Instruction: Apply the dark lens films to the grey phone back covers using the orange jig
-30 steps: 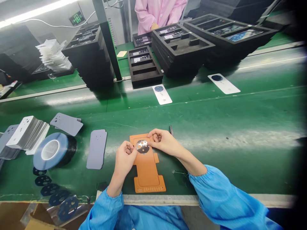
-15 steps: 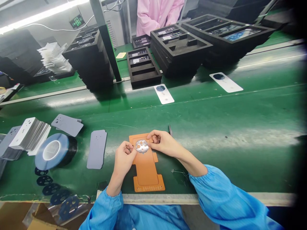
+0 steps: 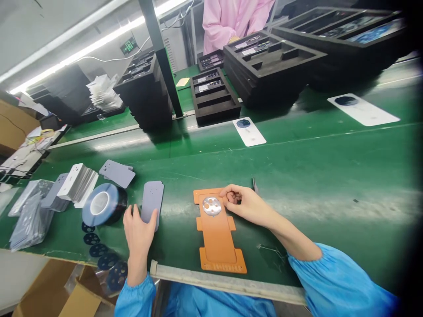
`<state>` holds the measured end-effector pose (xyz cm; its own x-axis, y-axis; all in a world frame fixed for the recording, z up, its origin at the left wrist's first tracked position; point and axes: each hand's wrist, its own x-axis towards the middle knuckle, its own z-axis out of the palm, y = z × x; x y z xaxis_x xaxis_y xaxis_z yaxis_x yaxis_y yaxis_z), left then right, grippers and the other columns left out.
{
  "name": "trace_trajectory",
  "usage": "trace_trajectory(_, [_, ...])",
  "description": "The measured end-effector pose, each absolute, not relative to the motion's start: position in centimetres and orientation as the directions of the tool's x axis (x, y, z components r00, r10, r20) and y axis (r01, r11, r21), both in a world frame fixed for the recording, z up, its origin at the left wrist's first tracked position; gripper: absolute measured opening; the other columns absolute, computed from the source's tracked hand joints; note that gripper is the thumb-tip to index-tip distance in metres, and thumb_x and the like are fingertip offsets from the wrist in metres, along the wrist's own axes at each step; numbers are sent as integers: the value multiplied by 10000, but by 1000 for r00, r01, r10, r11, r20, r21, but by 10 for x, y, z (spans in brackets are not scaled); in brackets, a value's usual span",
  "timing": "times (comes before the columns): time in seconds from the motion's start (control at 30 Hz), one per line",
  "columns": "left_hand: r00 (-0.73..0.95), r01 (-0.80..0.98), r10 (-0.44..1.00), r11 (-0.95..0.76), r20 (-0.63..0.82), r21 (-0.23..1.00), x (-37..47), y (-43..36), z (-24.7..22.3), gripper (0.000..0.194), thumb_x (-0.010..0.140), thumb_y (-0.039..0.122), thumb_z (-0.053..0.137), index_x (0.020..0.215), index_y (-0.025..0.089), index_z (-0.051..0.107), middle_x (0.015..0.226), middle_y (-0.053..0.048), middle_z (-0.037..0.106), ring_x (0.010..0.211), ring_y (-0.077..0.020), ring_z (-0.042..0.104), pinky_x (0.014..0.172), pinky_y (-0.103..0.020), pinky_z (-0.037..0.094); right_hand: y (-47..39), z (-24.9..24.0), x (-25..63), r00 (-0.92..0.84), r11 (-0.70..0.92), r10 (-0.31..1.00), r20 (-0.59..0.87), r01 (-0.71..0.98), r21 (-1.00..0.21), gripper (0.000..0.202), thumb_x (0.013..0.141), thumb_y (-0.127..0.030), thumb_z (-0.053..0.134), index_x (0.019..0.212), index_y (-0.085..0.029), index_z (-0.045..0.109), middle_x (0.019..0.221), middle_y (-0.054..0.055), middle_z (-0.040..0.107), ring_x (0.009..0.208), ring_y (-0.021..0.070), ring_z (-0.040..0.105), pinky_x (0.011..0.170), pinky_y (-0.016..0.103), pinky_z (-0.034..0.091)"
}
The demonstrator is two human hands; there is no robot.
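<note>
My left hand (image 3: 139, 231) is open, its fingers spread at the lower left edge of a grey phone-shaped panel (image 3: 153, 200) with small holes at the top. On an orange fixture plate (image 3: 216, 237) lies a shiny silver disc (image 3: 212, 211) with several round holes. Curled together at the disc's right edge are the fingers of my right hand (image 3: 244, 203). What they pinch, if anything, is hidden.
A big blue tape roll (image 3: 95, 219) with a trailing strip of dark perforated discs (image 3: 98, 250) lies left. Beyond it are stacked white panels (image 3: 73, 181) and bagged panels (image 3: 31, 220). Black trays (image 3: 216, 112) and white panels (image 3: 251, 137) are farther back; a person in pink (image 3: 221, 22) is opposite.
My left hand has let go of the disc's left side and moved left to the grey panel, opening. My right hand stays at the disc. The camera view has turned left.
</note>
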<state>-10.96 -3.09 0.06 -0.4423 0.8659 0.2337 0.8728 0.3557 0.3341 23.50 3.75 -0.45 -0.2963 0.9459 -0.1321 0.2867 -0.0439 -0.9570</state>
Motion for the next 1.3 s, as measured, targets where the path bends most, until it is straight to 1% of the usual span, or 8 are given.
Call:
trace_trajectory(0.17, [-505, 818, 849, 412, 157, 402, -137, -37, -2, 498, 815, 573, 649, 1105, 169, 680, 1477, -216, 502, 1411, -416, 423, 1158, -553, 354, 38, -5, 235, -296, -40, 945, -138, 316, -948, 190, 742, -217, 621, 914, -192, 697, 675, -39, 518, 607, 134, 481, 583, 284, 407])
trace_trajectory(0.4, [-648, 396, 759, 261, 66, 880, -114, -43, 29, 370, 802, 525, 691, 960, 204, 599, 914, -57, 674, 861, -227, 665, 774, -336, 544, 38, -5, 233, -266, -61, 956, -126, 242, -968, 224, 809, -327, 695, 976, -178, 705, 679, -43, 531, 604, 126, 499, 583, 281, 425])
trace_trajectory(0.57, [-436, 74, 894, 148, -101, 986, -51, -61, 37, 479, 802, 418, 752, 1192, 248, 531, 935, -19, 677, 774, -141, 674, 680, -209, 515, 23, 10, 223, -236, -137, 959, -160, 108, -985, 464, 818, -433, 741, 1194, -167, 685, 814, 22, 688, 617, 129, 584, 594, 293, 489])
trace_trajectory(0.7, [-184, -29, 968, 166, -168, 986, 6, -72, 23, 521, 841, 383, 731, 1261, 245, 457, 1020, -50, 685, 836, -158, 712, 785, -269, 557, 11, 17, 215, -325, -143, 941, -99, -115, -983, 713, 791, -372, 790, 1435, -202, 536, 1024, 78, 727, 822, 184, 693, 776, 364, 581])
trace_trajectory(0.83, [-68, 53, 984, 166, -162, 985, 26, -79, 4, 453, 919, 335, 656, 1314, 221, 467, 1085, -83, 686, 866, -154, 699, 771, -263, 545, 8, 14, 216, -343, -90, 938, -43, -122, -988, 869, 789, -277, 794, 1554, -253, 381, 1012, 36, 673, 785, 144, 660, 722, 319, 572])
trace_trajectory(1.03, [-7, 555, 995, -77, 97, 829, 13, -82, -1, 448, 927, 234, 632, 1366, 257, 546, 1225, -86, 650, 1047, -206, 644, 950, -369, 519, 8, 11, 226, -429, 48, 903, 19, 56, -997, 837, 826, -155, 665, 1576, -300, 324, 1013, 10, 614, 746, 117, 616, 666, 272, 542])
trace_trajectory(1.13, [81, 621, 991, -133, 105, 773, 6, -82, -2, 594, 939, 255, 631, 1496, 286, 427, 1535, -111, 466, 1435, -288, 428, 1177, -496, 377, 8, 15, 230, -474, 134, 880, 35, 177, -975, 718, 839, -118, 617, 1511, -288, 430, 1033, 24, 663, 795, 146, 635, 714, 302, 562])
trace_trajectory(1.3, [128, 666, 989, -29, -76, 745, -2, -85, -9, 767, 972, 346, 609, 1615, 323, 192, 1714, -76, 179, 1585, -291, 152, 1271, -545, 211, 9, 15, 230, -469, 319, 875, 123, 365, -875, 617, 795, -68, 583, 1383, -249, 540, 1265, 86, 637, 1017, 218, 638, 842, 382, 585])
